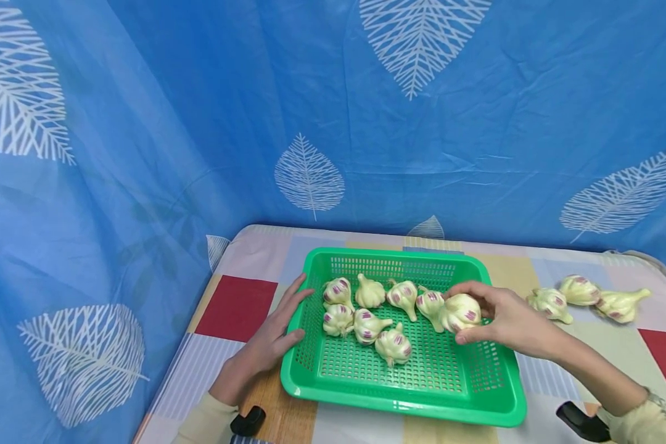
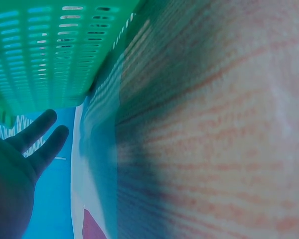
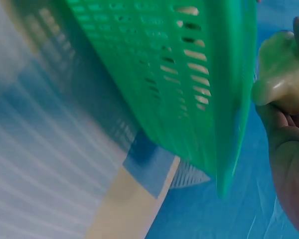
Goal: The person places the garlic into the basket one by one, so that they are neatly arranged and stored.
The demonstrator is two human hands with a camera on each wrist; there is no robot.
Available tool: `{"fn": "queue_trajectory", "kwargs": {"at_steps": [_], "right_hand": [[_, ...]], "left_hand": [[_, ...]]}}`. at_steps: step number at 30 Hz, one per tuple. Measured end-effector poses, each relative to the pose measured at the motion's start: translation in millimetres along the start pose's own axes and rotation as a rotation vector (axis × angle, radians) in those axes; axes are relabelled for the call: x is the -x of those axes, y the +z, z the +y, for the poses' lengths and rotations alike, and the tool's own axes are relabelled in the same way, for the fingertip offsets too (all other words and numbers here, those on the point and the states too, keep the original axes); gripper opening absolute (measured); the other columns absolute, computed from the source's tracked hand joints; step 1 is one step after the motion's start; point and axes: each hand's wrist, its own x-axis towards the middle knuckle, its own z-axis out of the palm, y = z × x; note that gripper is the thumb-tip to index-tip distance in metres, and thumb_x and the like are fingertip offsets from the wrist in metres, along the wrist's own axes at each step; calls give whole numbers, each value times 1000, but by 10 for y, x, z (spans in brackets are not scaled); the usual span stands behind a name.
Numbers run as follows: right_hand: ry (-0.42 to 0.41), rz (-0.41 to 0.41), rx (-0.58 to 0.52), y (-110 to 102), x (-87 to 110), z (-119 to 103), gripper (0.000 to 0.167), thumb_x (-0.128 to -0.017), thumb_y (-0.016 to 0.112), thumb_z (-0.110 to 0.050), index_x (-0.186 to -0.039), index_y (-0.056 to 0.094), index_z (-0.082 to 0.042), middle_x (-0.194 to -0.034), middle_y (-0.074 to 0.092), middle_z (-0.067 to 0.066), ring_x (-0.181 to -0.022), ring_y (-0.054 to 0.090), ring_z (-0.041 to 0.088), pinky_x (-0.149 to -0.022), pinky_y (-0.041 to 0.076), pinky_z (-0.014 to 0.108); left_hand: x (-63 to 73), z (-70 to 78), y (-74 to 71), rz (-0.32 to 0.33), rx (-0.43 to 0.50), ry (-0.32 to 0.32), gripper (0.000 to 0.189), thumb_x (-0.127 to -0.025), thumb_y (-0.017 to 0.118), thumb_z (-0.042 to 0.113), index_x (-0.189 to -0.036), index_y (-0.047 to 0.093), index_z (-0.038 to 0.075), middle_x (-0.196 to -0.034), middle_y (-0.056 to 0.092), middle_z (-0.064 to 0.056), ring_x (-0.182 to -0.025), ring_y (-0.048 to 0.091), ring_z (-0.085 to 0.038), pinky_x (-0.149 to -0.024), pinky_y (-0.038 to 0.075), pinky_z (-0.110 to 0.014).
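A green plastic basket [image 1: 366, 407] with slotted walls stands on the table. Several white-and-purple garlic bulbs [image 1: 367, 327] lie inside, toward its left and back. My right hand [image 1: 507, 317] pinches another garlic bulb [image 1: 460, 312] between thumb and fingers, over the basket's right part; in the right wrist view that bulb [image 3: 284, 74] shows beyond the rim. My left hand [image 1: 272, 336] is at the basket's left rim with its fingers extended and spread; whether it touches the rim I cannot tell. The left wrist view shows two fingers [image 2: 42, 139] stretched out below the basket wall [image 2: 45, 55].
Three more garlic bulbs [image 1: 578, 290] lie together on the table, right of the basket. A patchwork cloth [image 1: 238, 308] covers the tabletop, with bare-looking wood grain [image 1: 288, 407] at the front left. A blue curtain [image 1: 422, 166] with white leaf prints hangs behind and at the left.
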Motion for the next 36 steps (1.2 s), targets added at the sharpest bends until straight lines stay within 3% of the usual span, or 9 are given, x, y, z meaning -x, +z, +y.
{"fn": "queue_trajectory", "kwargs": {"at_steps": [6, 19, 24, 32, 36], "right_hand": [[-22, -103, 101, 150, -138, 45, 66, -75, 89, -34, -127, 57, -8, -115, 63, 8, -88, 64, 13, -70, 56, 31], [-58, -218, 359, 479, -381, 179, 61, -64, 95, -16, -113, 60, -9, -99, 60, -6, -86, 57, 10, -71, 51, 32], [-91, -219, 425, 580, -442, 266, 61, -62, 95, -17, -111, 59, -10, -100, 60, -8, -88, 57, 10, -72, 51, 34], [-104, -199, 446, 619, -459, 295, 63, -61, 96, -18, -111, 58, -11, -100, 60, -8, -89, 57, 10, -72, 52, 34], [-91, -200, 449, 624, -447, 285, 65, -61, 96, -18, -113, 59, -9, -102, 61, -6, -90, 58, 11, -73, 53, 35]], "left_hand": [[3, 2, 3, 1, 2, 1, 70, -92, 55, 27, -157, 31, 15, -168, 7, -5, -151, 16, -27, -100, 48, -53], [0, 24, -14, -3, 7, 4, 71, -91, 55, 26, -157, 31, 12, -168, 7, -6, -151, 15, -28, -100, 48, -53], [-5, 21, -8, -3, 7, 5, 71, -91, 55, 25, -157, 31, 12, -168, 7, -5, -151, 15, -28, -100, 48, -52], [-2, 33, -14, 4, 10, 8, 71, -91, 56, 23, -157, 31, 12, -168, 7, -6, -151, 14, -29, -103, 43, -58], [3, 24, -5, 0, 11, 8, 71, -92, 56, 24, -157, 30, 12, -168, 7, -6, -151, 14, -29, -102, 46, -56]]}}
